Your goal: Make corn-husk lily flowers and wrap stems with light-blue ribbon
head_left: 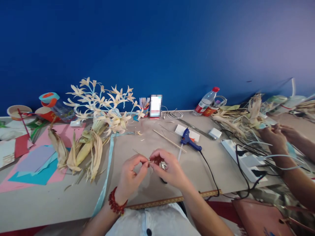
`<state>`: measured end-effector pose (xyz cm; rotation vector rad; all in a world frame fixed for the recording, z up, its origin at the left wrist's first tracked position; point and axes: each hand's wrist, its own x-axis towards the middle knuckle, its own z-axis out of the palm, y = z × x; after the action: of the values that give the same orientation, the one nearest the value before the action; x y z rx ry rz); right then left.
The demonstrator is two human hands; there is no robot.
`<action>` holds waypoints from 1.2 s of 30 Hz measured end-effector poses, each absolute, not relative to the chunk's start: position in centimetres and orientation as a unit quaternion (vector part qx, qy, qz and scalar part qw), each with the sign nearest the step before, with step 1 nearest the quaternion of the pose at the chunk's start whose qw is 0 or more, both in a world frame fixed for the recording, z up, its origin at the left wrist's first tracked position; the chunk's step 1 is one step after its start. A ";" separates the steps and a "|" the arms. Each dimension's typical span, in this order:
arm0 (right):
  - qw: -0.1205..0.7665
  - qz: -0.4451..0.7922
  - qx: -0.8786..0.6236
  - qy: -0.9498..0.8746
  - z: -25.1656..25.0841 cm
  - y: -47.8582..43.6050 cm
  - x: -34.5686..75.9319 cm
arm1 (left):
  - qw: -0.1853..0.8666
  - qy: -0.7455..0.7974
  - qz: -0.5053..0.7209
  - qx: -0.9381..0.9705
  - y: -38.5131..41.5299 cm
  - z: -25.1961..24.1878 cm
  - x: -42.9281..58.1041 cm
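My left hand [134, 172], with a red bead bracelet [116, 203] on its wrist, and my right hand [171, 168] meet over the near middle of the table. Thumbs and fingers pinch a small pale strip of corn husk [150, 162] between them; fingertips hide most of it. A thin wire-like end shows above the left fingers. Partly covered by my right hand, a pair of scissors [163, 165] lies on the table. Just beyond are a wooden stick [169, 141] and a blue glue gun [189, 140] resting by a white block.
Corn husk flowers [115, 101] stand at the back left, behind dried husks [85, 149] and coloured paper [36, 164]. A light blue ribbon [108, 170] hangs over the front edge. A phone [155, 106] stands against the wall. Rightward are a power strip [242, 160] and another person's hands [274, 139].
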<state>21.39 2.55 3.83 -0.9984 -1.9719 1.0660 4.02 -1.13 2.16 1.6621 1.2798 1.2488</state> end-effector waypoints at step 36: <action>0.496 0.338 -0.389 -0.699 2.9 1.2 20.1 | 0.276 0.501 0.487 0.660 -1.2 3.1 4.6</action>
<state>20.14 1.23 2.88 -0.9413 -1.6945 0.8180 4.61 -1.21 3.06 1.7735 1.3462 1.3095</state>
